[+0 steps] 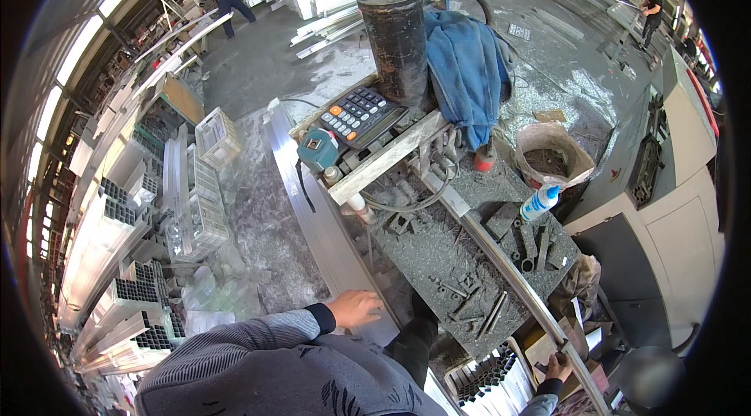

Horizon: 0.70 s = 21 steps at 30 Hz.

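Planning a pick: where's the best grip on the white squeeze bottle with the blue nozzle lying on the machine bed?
Probably around the middle of the white squeeze bottle with the blue nozzle, from above, fingers across its width. It lies tilted, nozzle up-right toward the tan bucket; the round body looks easier to grip than the narrow tip.

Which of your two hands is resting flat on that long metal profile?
The left hand: it lies flat on the pale aluminium profile. The right hand, lower right, grips a thin metal rail instead.
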Available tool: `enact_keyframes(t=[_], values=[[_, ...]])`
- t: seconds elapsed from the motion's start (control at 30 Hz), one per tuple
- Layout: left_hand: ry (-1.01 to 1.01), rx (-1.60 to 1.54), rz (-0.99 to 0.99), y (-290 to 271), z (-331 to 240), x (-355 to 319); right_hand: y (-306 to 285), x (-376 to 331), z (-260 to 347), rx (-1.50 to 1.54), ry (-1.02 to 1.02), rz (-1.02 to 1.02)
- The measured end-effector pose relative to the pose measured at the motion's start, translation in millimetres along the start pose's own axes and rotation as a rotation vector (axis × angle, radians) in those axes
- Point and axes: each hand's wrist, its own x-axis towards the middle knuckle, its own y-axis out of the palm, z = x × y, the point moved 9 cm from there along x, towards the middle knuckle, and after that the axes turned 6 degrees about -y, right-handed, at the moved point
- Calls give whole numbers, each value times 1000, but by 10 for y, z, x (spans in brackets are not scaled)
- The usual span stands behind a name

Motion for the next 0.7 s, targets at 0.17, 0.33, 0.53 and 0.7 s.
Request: enact_keyframes(t=[0.17,0.33,0.53,0.7], values=[[19,-31,-2,-3,-8,-33,538,-113,684,-49,-134,2],[42,-60,-30,-22,-93,-61,1080,-202,1211,-246,-134,5],[114,-66,-66,-218,-245,127,1575,-334,1840,-288,-251,-34],[188,-66,-133,-645,-513,508,1946,-445,2374,-241,-166,-53]])
